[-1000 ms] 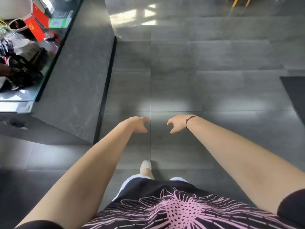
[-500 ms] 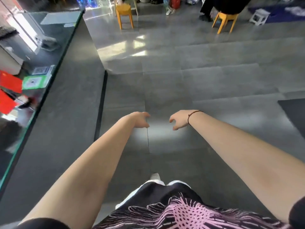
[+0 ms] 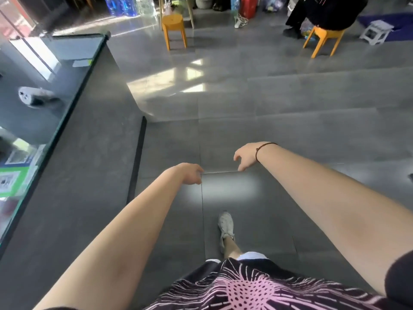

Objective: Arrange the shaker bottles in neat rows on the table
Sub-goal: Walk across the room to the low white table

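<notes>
Both arms reach forward over the grey tiled floor (image 3: 279, 130). The left hand (image 3: 190, 174) hangs palm down, fingers (image 3: 197, 179) loosely curled and holding nothing. The right hand (image 3: 245, 156), with a dark cord bracelet (image 3: 259, 151) at the wrist, is a little farther out — its fingers are spread part open and empty too. No shaker bottles show anywhere in view. On the left runs a glass-topped desk (image 3: 73, 90). A white shoe (image 3: 225, 227) steps on the near floor. Far off stand two orange stools (image 3: 174, 30) — a seated person (image 3: 324, 12) occupies the right one.
</notes>
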`<state>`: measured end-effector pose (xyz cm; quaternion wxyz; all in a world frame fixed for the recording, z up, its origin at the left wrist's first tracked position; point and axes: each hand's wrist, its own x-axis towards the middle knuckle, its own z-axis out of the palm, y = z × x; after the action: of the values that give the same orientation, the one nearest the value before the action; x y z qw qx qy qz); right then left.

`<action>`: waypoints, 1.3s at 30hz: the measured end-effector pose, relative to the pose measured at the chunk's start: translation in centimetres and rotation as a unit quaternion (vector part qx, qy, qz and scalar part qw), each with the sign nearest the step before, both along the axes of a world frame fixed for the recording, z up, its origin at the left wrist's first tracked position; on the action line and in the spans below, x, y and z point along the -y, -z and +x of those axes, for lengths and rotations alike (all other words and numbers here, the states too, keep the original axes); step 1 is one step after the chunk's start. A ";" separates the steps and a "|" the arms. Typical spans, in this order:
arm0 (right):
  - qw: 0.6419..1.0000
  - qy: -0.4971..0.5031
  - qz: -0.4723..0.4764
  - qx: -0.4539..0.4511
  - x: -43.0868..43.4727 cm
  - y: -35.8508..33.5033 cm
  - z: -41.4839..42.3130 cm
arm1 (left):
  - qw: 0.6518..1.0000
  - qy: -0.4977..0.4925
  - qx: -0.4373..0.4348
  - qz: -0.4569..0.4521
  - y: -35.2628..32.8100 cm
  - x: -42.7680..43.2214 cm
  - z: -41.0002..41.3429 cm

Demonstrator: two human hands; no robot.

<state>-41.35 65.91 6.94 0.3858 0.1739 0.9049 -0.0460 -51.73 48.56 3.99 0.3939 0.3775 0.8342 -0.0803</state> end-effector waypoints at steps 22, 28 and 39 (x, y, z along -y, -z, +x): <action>1.000 0.004 -0.014 -0.023 -35.6 0.1 -44.9 | 1.000 0.027 0.003 -0.011 1.8 -34.3 -43.7; 1.000 0.006 0.025 -0.014 -44.7 -1.7 -58.0 | 0.995 0.070 -0.021 -0.061 0.5 -43.5 -57.8; 0.999 -0.033 0.007 0.015 -59.7 2.5 -80.6 | 0.998 0.026 -0.003 -0.054 2.3 -58.8 -78.7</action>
<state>-121.92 125.65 4.48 0.3990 0.1472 0.9047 -0.0238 -130.41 107.40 1.64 0.4090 0.3771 0.8196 -0.1370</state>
